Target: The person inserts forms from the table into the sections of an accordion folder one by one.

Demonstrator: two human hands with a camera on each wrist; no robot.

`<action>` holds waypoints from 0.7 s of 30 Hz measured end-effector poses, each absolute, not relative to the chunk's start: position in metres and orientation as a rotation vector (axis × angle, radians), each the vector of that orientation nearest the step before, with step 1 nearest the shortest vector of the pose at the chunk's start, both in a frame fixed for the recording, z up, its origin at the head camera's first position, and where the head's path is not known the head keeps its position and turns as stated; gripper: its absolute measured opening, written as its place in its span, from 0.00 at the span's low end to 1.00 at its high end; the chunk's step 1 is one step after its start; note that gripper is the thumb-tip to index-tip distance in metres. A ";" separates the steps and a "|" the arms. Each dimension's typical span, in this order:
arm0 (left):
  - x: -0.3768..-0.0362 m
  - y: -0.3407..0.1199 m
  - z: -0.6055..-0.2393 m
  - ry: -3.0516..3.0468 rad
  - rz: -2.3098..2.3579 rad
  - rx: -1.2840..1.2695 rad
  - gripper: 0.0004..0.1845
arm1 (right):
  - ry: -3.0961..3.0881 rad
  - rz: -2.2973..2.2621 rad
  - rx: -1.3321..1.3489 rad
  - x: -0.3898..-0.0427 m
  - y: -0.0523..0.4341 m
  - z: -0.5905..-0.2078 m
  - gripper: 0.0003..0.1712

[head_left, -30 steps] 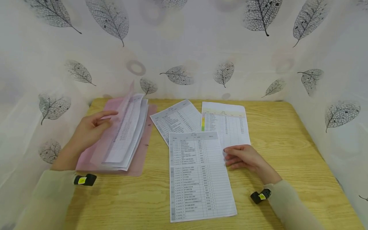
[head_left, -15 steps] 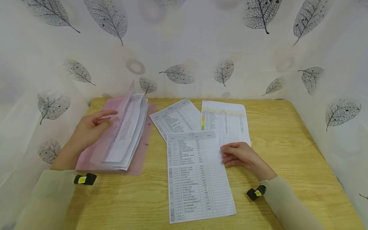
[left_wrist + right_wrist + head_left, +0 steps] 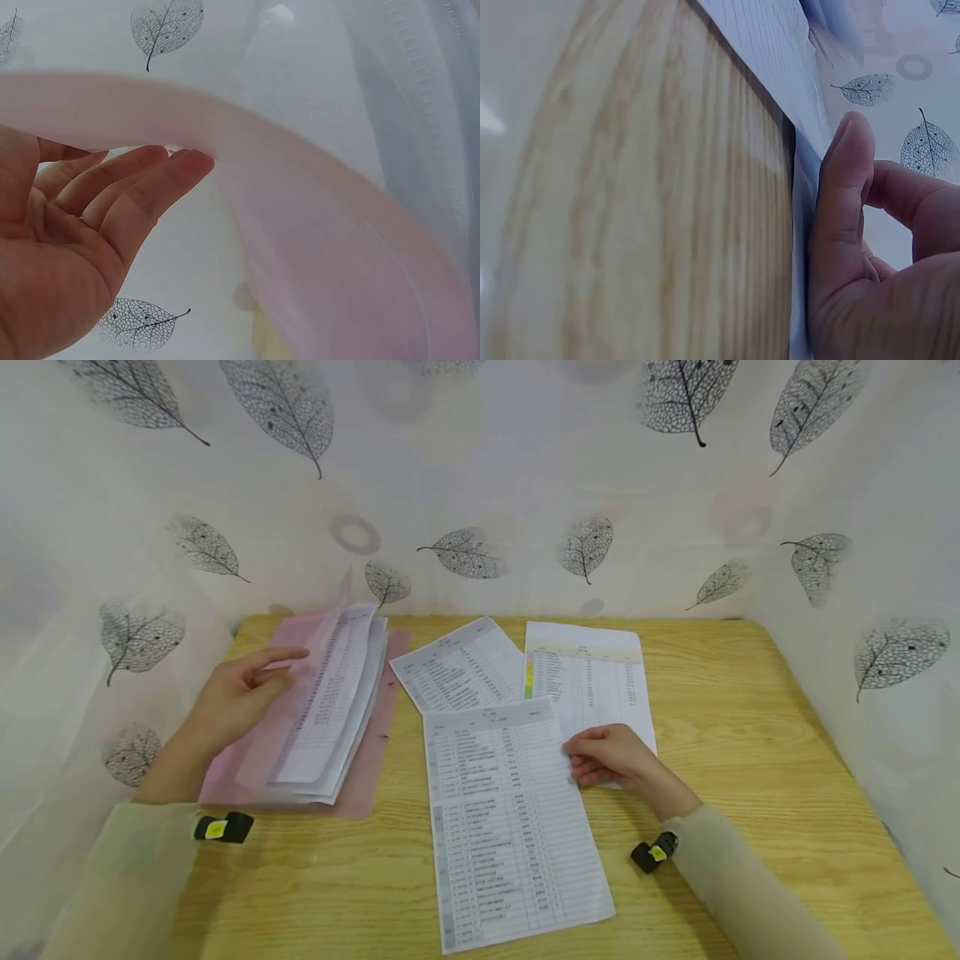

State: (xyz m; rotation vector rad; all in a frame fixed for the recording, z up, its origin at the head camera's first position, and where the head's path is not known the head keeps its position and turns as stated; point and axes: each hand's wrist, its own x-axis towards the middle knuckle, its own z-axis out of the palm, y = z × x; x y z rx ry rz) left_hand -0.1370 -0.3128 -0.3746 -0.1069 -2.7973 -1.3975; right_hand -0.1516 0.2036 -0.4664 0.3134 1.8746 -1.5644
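Note:
A pink plastic folder [image 3: 367,777] lies at the left of the table with several printed sheets [image 3: 330,710] inside. My left hand [image 3: 243,697] is at its raised translucent cover [image 3: 315,627]. In the left wrist view the fingers [image 3: 184,174], nearly straight, touch the underside of the bent pink plastic [image 3: 300,202]. A printed paper sheet [image 3: 495,827] lies at front centre, slightly tilted. My right hand [image 3: 611,756] pinches its right edge near the top; in the right wrist view the thumb [image 3: 847,172] lies along the paper's edge [image 3: 799,247].
Behind the front sheet lie a tilted grey-headed sheet [image 3: 461,664] and another sheet with a coloured strip [image 3: 600,681]; the front sheet overlaps both. The wooden table [image 3: 750,735] extends to the right. A white curtain with leaf prints [image 3: 495,468] hangs round the back and sides.
My right hand has moved left and slightly away from me, bringing the sheet's upper part along, so it tilts more. The left hand and folder stay as they were.

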 end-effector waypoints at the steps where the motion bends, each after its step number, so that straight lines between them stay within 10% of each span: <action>1: -0.137 -0.313 -0.375 -2.796 -1.401 -0.107 0.21 | 1.881 -1.562 0.318 -0.152 0.203 -0.467 0.18; 21: -0.136 -0.312 -0.375 -2.804 -1.375 -0.099 0.21 | 2.081 -1.460 0.315 -0.146 0.187 -0.459 0.20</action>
